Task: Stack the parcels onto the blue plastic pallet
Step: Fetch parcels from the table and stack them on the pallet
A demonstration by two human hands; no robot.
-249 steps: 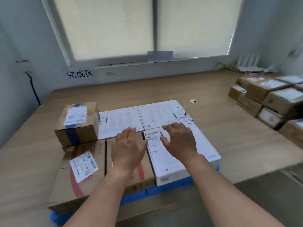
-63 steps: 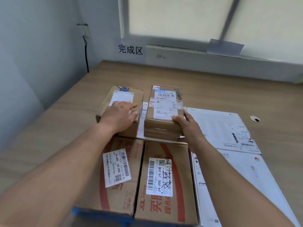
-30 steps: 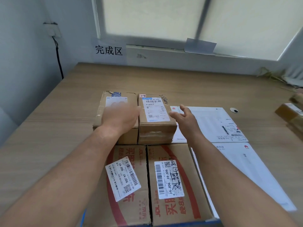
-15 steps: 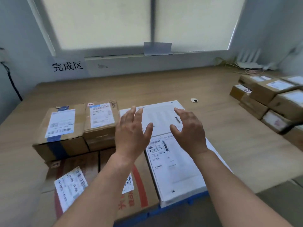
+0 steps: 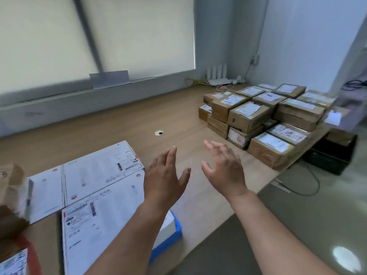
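My left hand [image 5: 164,175] and my right hand [image 5: 224,167] hover empty over the wooden table, fingers spread, palms facing each other. A corner of the blue plastic pallet [image 5: 174,235] shows at the lower middle. Flat white parcels [image 5: 99,171] lie on it to the left of my hands, and brown cartons [image 5: 10,225] with red print sit blurred at the far left edge. A pile of brown cardboard parcels [image 5: 258,116] with white labels stands at the right end of the table, beyond my right hand.
The wooden table [image 5: 119,120] runs along a window with drawn blinds. A round cable grommet [image 5: 159,133] is set in the tabletop. A white router [image 5: 217,76] sits in the far corner. A black box [image 5: 329,155] and cables lie on the floor at right.
The view has swung right, away from the stacked pallet toward the parcel pile. Both hands have left the parcels and moved right with it, empty.
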